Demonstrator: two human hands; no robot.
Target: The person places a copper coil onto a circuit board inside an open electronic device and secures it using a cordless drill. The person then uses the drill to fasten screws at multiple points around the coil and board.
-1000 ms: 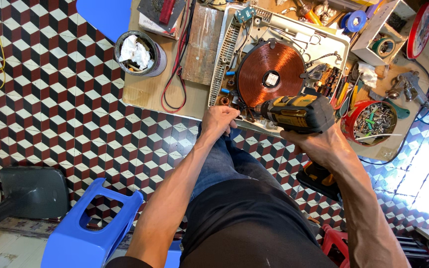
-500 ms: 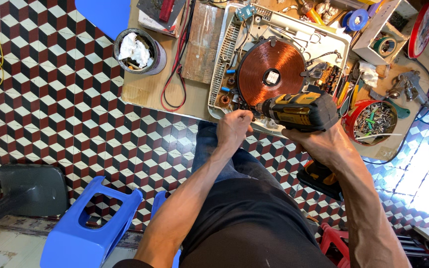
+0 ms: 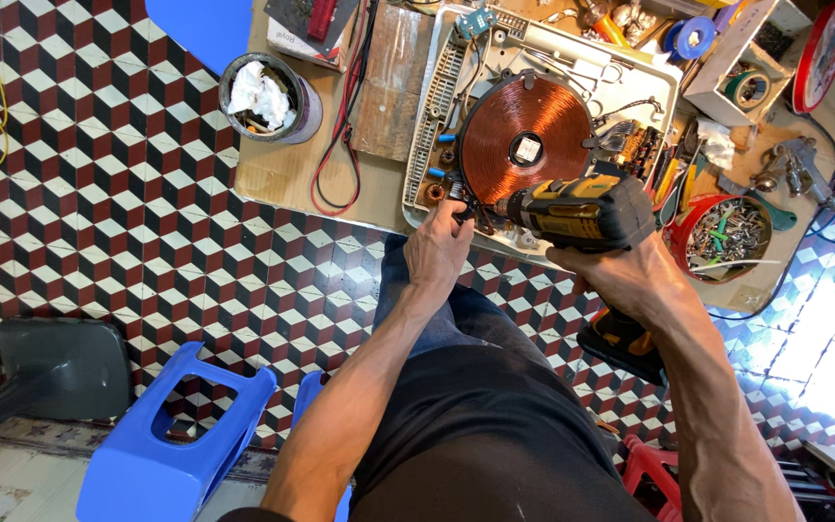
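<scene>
Beside left-hand fingers (image 3: 453, 211), drill (image 3: 577, 208) tip meets cooker (image 3: 572, 58).

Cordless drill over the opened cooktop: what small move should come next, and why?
Probably seat the cordless drill tip squarely on the fastener by the copper coil before pulling the trigger: the right hand grips it, and the left hand pinches at the tip, apparently steadying it.

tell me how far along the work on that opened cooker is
Done: the top cover is off the induction cooker, baring its copper coil. In hand: the right hand holds a cordless drill aimed at the near edge, where the left hand pinches a small part. Left: coil and boards sit in the open casing.
</scene>
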